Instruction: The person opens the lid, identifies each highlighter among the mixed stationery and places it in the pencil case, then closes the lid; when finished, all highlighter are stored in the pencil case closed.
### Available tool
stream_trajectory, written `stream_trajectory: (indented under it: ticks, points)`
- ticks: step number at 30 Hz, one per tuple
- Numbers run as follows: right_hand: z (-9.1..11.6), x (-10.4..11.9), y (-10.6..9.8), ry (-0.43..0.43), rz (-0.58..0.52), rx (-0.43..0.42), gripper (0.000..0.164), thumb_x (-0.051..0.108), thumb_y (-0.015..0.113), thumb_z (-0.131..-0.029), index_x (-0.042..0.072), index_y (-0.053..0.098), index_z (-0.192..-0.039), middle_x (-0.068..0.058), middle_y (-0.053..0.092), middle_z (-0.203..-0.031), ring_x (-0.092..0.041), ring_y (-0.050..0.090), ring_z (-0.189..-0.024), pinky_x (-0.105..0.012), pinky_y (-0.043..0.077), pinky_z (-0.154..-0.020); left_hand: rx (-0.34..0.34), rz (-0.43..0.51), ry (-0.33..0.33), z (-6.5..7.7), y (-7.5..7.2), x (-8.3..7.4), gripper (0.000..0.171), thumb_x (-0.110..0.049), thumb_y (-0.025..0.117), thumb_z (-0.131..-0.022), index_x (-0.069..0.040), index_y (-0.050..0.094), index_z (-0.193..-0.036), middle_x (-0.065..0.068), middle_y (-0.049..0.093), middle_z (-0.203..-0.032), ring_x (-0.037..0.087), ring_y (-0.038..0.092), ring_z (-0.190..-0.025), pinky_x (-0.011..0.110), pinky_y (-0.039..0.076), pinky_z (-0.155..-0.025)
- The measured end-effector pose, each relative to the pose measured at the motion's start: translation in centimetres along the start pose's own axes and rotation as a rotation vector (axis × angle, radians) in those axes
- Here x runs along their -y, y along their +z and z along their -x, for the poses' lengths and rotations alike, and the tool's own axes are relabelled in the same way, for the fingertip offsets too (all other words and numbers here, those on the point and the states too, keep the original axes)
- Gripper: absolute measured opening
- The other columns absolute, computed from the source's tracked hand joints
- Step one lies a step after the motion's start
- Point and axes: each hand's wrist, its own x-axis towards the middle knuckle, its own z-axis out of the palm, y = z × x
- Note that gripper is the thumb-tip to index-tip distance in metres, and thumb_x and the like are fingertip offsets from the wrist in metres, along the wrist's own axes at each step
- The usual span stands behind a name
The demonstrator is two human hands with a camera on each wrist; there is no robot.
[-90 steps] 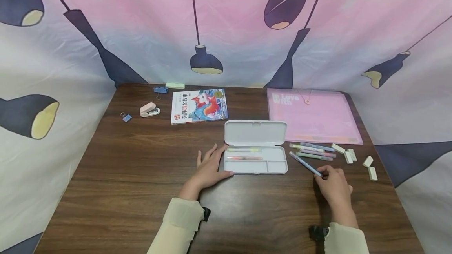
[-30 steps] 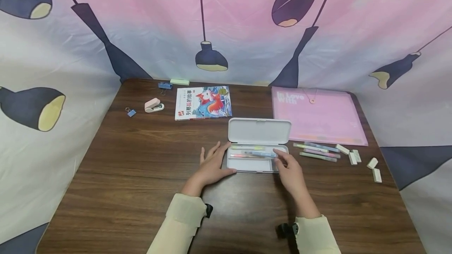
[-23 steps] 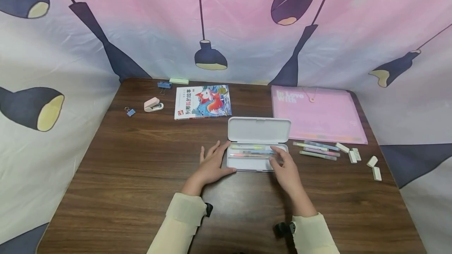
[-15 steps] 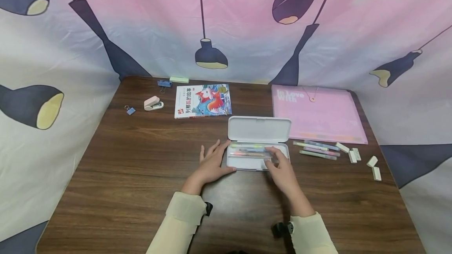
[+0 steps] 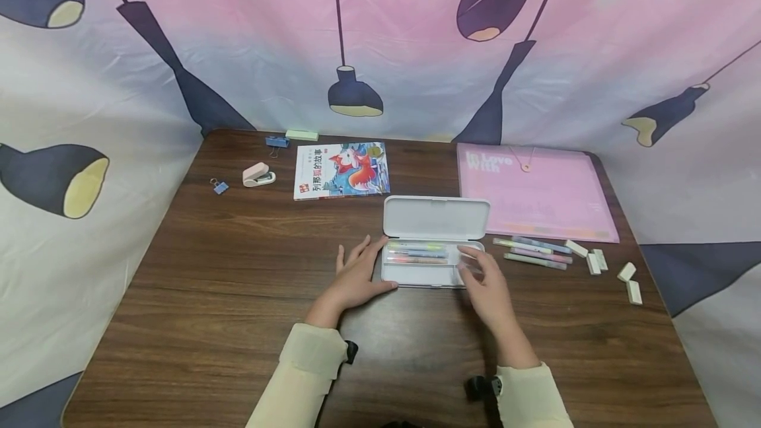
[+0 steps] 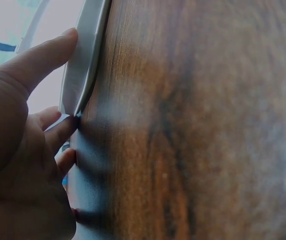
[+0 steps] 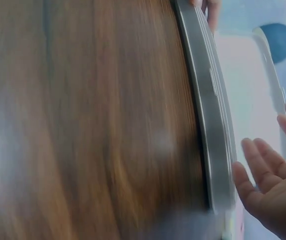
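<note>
In the head view, a white pencil case (image 5: 436, 218) lies with its lid up on the brown table. Its rear compartment holds a yellow pen (image 5: 416, 246), a blue pen (image 5: 417, 254) and an orange pen (image 5: 418, 261). My left hand (image 5: 353, 285) rests against the case's left end, fingers spread and thumb at the front edge; the left wrist view shows the thumb (image 6: 58, 50) on its wall. Over the right end hovers my right hand (image 5: 489, 287), holding nothing; its fingers (image 7: 255, 157) look loosely extended in the right wrist view.
Several pens (image 5: 538, 253) and white erasers (image 5: 593, 264) lie right of the case. A pink folder (image 5: 535, 193) is behind them. At the back left are a picture book (image 5: 341, 171), a stapler (image 5: 258, 175), binder clips (image 5: 220, 187) and a pale green block (image 5: 302, 135).
My right hand brought the blue pen from the table's right side into the case, let go of it, and drew back slightly to the right. The left hand stayed at the case.
</note>
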Motion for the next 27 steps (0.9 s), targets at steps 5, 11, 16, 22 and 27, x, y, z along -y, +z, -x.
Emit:
stream_trajectory:
  ticks: [5,11,16,22,27]
  points:
    - [-0.1,-1.6,-2.6,0.003,0.082,-0.137,0.028,0.012,0.055,-0.089,0.010,0.058,-0.117,-0.011,0.048,-0.120,-0.024,0.046,-0.111,-0.042,0.041,-0.086,0.004,-0.001,-0.003,-0.1,0.0,-0.1,0.086,-0.052,0.063,-0.076,-0.031,0.016,-0.144,-0.003,0.021,-0.148,0.017,0.008,-0.136,0.052,-0.014,-0.102]
    - [-0.3,-4.3,-6.6,0.150,0.217,-0.200,0.032,0.020,0.052,-0.090,0.006,0.056,-0.119,-0.020,0.042,-0.127,-0.034,0.035,-0.120,-0.049,0.030,-0.095,0.012,0.012,-0.013,0.1,0.0,-0.1,0.086,-0.052,0.064,-0.076,-0.030,0.017,-0.144,-0.002,0.021,-0.148,0.018,0.008,-0.136,0.052,-0.014,-0.102]
    - [0.1,-5.7,-9.3,0.197,0.468,-0.128,0.042,0.027,0.050,-0.091,0.008,0.047,-0.129,-0.022,0.027,-0.140,-0.046,0.019,-0.125,-0.062,0.017,-0.092,0.009,0.014,-0.007,0.1,0.0,0.0,0.086,-0.052,0.063,-0.076,-0.030,0.017,-0.144,-0.003,0.020,-0.148,0.017,0.008,-0.136,0.052,-0.014,-0.102]
    - [0.4,-6.5,-10.6,0.219,0.615,-0.058,0.043,0.026,0.049,-0.092,0.009,0.044,-0.131,-0.023,0.034,-0.134,-0.048,0.022,-0.121,-0.063,0.020,-0.083,0.014,0.019,-0.004,0.0,0.0,0.0,0.086,-0.052,0.063,-0.076,-0.031,0.015,-0.144,-0.003,0.020,-0.148,0.017,0.008,-0.136,0.051,-0.015,-0.102]
    - [0.5,-6.4,-11.0,0.249,0.605,-0.074,0.038,0.021,0.054,-0.088,0.006,0.051,-0.124,-0.025,0.041,-0.122,-0.046,0.033,-0.111,-0.060,0.025,-0.083,0.020,0.016,-0.011,0.0,0.0,0.0,0.086,-0.053,0.063,-0.076,-0.032,0.014,-0.144,-0.003,0.019,-0.148,0.016,0.006,-0.136,0.050,-0.016,-0.102]
